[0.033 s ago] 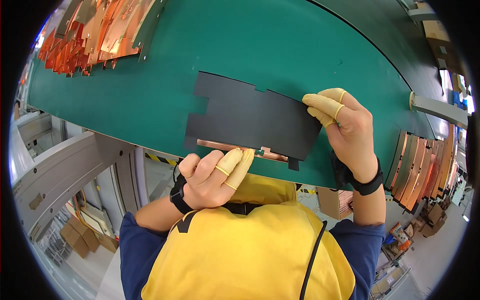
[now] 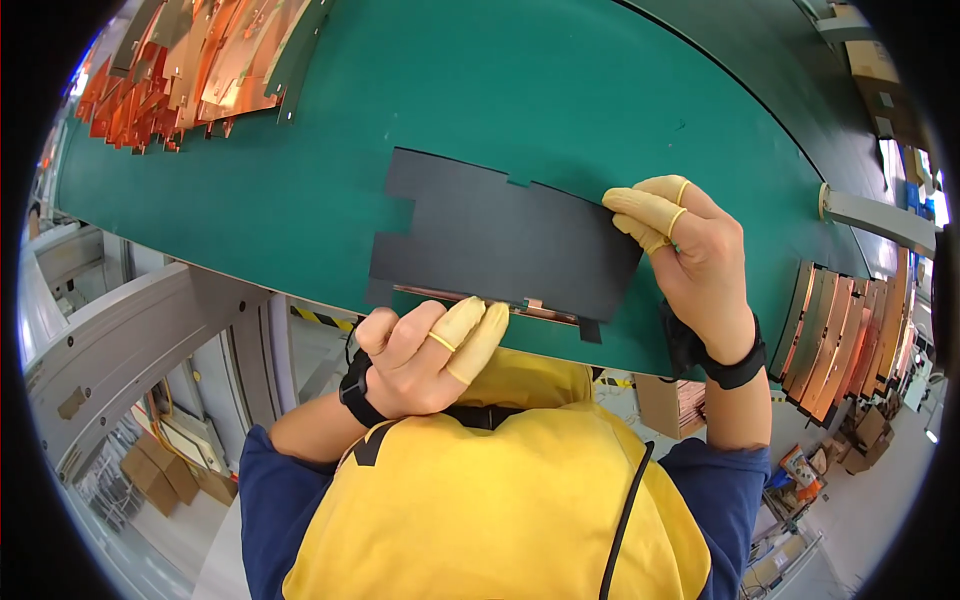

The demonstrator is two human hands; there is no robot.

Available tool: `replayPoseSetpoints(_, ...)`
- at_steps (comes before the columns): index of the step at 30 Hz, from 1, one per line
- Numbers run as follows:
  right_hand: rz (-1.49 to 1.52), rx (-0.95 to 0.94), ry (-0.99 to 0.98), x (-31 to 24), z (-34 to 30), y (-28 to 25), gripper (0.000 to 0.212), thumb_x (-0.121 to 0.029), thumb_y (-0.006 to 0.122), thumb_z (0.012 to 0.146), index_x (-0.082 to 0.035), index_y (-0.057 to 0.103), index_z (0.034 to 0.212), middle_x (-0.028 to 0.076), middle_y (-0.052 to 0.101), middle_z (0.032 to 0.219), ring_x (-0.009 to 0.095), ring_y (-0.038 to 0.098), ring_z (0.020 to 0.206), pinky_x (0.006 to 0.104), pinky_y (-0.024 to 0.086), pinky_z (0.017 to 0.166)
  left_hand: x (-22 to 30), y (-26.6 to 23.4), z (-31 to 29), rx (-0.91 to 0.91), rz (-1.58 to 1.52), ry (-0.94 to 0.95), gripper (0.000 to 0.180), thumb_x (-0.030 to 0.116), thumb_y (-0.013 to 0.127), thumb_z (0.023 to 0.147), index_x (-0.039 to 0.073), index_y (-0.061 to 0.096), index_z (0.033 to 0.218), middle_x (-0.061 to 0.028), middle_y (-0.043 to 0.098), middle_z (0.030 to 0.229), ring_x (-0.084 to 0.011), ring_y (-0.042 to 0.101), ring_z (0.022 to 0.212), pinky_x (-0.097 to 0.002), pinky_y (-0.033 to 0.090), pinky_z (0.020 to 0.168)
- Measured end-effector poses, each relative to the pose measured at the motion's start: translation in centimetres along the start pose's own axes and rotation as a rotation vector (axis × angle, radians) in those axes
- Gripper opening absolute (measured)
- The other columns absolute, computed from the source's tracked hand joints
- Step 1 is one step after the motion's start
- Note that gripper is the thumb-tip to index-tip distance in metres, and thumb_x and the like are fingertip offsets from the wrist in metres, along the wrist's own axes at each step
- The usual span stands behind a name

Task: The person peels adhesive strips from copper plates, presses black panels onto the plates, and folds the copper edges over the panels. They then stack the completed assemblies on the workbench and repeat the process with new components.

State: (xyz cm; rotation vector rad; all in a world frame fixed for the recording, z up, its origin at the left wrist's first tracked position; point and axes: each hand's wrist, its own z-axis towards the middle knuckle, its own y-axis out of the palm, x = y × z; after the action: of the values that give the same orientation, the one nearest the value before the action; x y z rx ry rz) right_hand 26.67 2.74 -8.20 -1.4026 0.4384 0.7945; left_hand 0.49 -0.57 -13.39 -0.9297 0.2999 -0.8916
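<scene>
A flat black sheet (image 2: 500, 230) with notched edges is held above the green tabletop (image 2: 480, 70), close to its front edge. Along the sheet's near side shows a narrow copper-coloured strip (image 2: 536, 304); whether it is part of the sheet I cannot tell. My left hand (image 2: 420, 355) pinches this near side at its middle, thumb hidden beneath. At the right end, the fingers of my right hand (image 2: 700, 255) are closed on the sheet's far corner. Yellow finger cots cover several fingertips of both hands.
Notched copper-coloured plates (image 2: 200, 70) lie in a heap at the far left of the table. More such plates (image 2: 840, 340) stand in a row at the right. A grey metal frame (image 2: 170, 320) is at the left, and a cardboard box (image 2: 665, 405) sits below the front edge.
The sheet has tilted slightly, its far edge lower in the picture, and less of the copper-coloured strip shows. Both hands stay almost in place, still gripping.
</scene>
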Motion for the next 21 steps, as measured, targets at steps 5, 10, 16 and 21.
replayPoseSetpoints(5, -0.109, -0.040, -0.067, 0.0, -0.3, 0.2, 0.032, 0.012, 0.064, 0.074, -0.003, 0.070, 0.102, 0.010, 0.064, 0.088, 0.021, 0.063, 0.078, 0.0276, 0.052, 0.066, -0.2, -0.2, 0.2, 0.023, -0.010, 0.002, 0.034, 0.008, 0.062, 0.064, 0.012, 0.076, 0.094, 0.0010, 0.065, 0.095, -0.0160, 0.051, 0.086, -0.0331, 0.029, 0.076)
replayPoseSetpoints(10, -0.072, 0.022, -0.116, 0.3, -0.6, 1.2, 0.035, 0.013, 0.065, 0.067, -0.005, 0.070, 0.097, 0.007, 0.064, 0.084, 0.022, 0.059, 0.070, 0.0299, 0.050, 0.057, -0.1, -0.3, 0.4, -0.015, 0.002, -0.027, 0.033, 0.006, 0.063, 0.065, 0.012, 0.075, 0.095, 0.0004, 0.064, 0.095, -0.0161, 0.052, 0.086, -0.0338, 0.030, 0.077)
replayPoseSetpoints(16, -0.209, -0.041, -0.177, 0.0, -1.0, 1.2, 0.038, 0.014, 0.063, 0.070, -0.005, 0.069, 0.103, 0.008, 0.062, 0.088, 0.023, 0.060, 0.075, 0.0301, 0.051, 0.062, 0.0, -0.1, 0.6, -0.032, -0.009, -0.059, 0.034, 0.004, 0.064, 0.064, 0.010, 0.075, 0.096, -0.0001, 0.063, 0.093, -0.0176, 0.053, 0.086, -0.0351, 0.032, 0.082)
replayPoseSetpoints(21, -0.260, -0.023, -0.260, 0.2, -1.2, 1.2, 0.041, 0.014, 0.062, 0.066, -0.004, 0.069, 0.103, 0.007, 0.060, 0.089, 0.022, 0.058, 0.075, 0.0298, 0.050, 0.060, -0.3, 0.0, 0.9, -0.051, -0.043, -0.043, 0.034, 0.006, 0.063, 0.064, 0.006, 0.074, 0.097, -0.0036, 0.061, 0.092, -0.0188, 0.056, 0.086, -0.0387, 0.037, 0.088)
